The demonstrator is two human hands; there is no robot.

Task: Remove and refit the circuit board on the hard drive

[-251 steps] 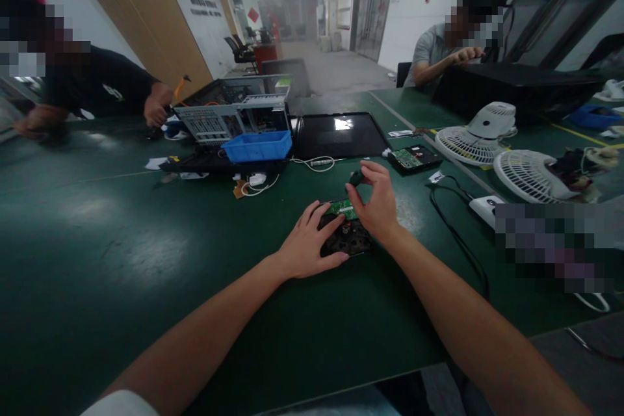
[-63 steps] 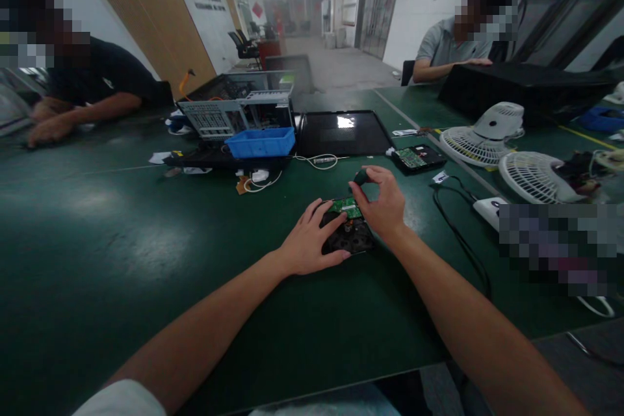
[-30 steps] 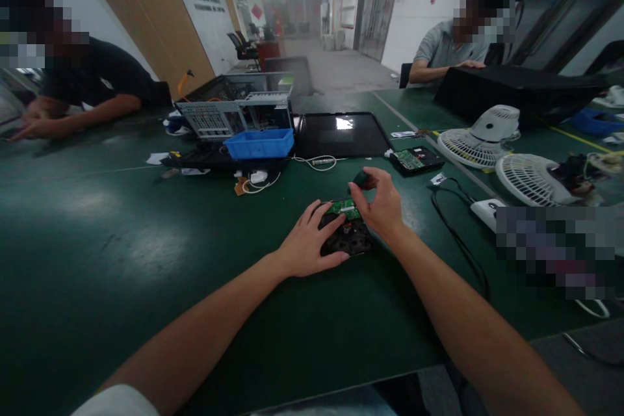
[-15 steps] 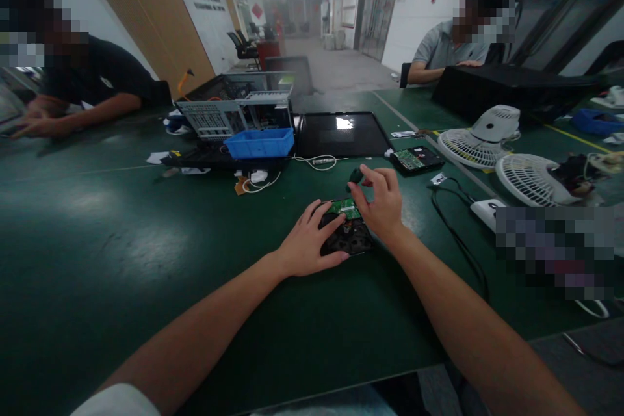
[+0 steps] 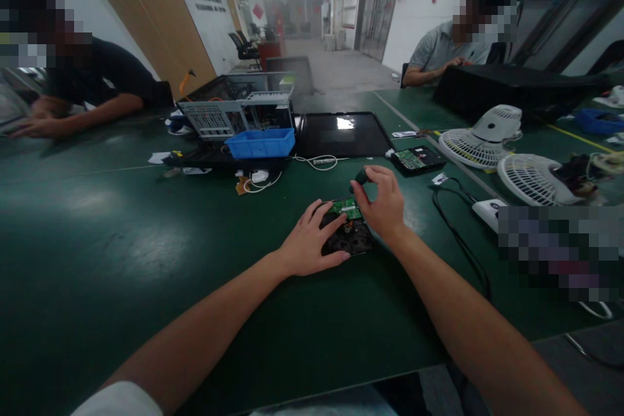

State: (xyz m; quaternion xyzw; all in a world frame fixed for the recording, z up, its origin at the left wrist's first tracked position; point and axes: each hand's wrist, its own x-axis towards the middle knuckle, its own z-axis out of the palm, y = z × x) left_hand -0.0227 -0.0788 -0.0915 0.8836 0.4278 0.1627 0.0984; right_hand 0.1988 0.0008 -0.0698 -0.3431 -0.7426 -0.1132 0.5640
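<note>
A dark, flat device (image 5: 353, 240), fitted with a green circuit board (image 5: 347, 209) on its far side, is laid on the green counter (image 5: 146, 260), some way in from the near edge. Its left side is partly covered by the left hand (image 5: 312, 244), whose fingers are spread apart and rested on top, with the thumb stretched along the device's near side — the device is touched from above rather than enclosed. By the right hand (image 5: 385, 201), above the device's far right corner, a small dark green tool handle (image 5: 361, 177) is held, pinched between thumb and fingers that are closed around it; whether the device is met by the tool's lower end cannot be told. Farther toward the counter's far edge, a blue tray (image 5: 262, 145) is set in front of an opened metal computer case (image 5: 209, 118), and a glossy black panel (image 5: 336, 136) is laid just to the right of them. Beyond the right hand, a black unit with its own green board (image 5: 429, 157) is placed, and two white fan parts (image 5: 492, 127) are set farther toward the right side. A black cable (image 5: 455, 231) is trailed toward the near edge. Seats at the counter are taken by two people — one in dark clothing (image 5: 117, 68) at the left, one in a grey shirt (image 5: 431, 49) at the far right.
</note>
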